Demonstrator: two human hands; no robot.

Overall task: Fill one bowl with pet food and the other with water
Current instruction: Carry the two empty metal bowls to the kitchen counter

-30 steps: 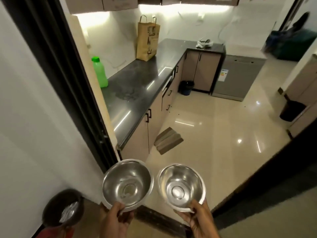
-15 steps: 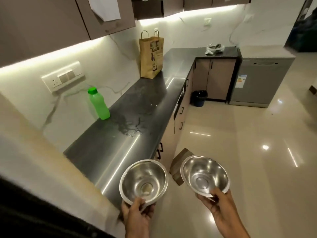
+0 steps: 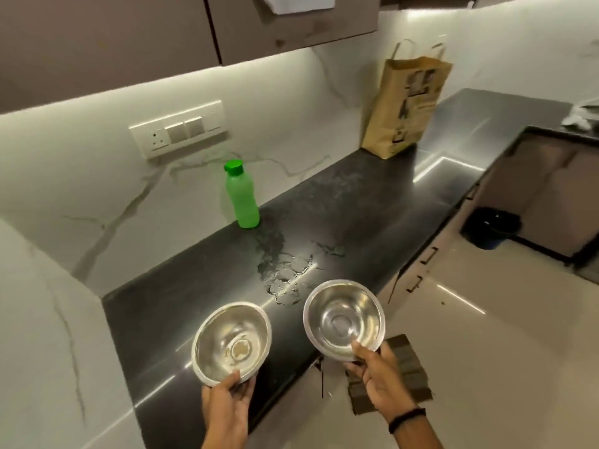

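Above the near end of a dark worktop (image 3: 356, 222), two steel bowls are held side by side, apart from each other, both mouth-up and tilted slightly toward the camera. Left hand (image 3: 227, 413): grips the left bowl (image 3: 231, 341) at its near rim, thumb over the lip, fingers (image 3: 249, 385) curled under the outside. This bowl holds no food or water; a pale round patch shows at its bottom centre, which may be a reflection or a residue, the view is too soft to say. Right hand (image 3: 379, 380): grips the right bowl (image 3: 344, 319) the same way at its near rim, thumb inside the lip, fingers beneath. Bowl interior bare and shiny. A dark band (image 3: 406, 418) sits on the right wrist.

Right bowl hangs over the worktop's front edge; left bowl over the worktop surface. Neither bowl appears to touch the worktop.

On the worktop: a green bottle (image 3: 242, 196) with green cap on, upright, close to the marbled wall; a patch of spilled liquid (image 3: 285, 270) between bottle and bowls; a brown paper bag (image 3: 405, 105) upright farther along, near the corner. A switch panel (image 3: 178, 129) is on the wall above the bottle. A dark ridged mat (image 3: 405, 354) lies on the pale floor under the right hand, and a dark bin (image 3: 491, 226) stands farther off.
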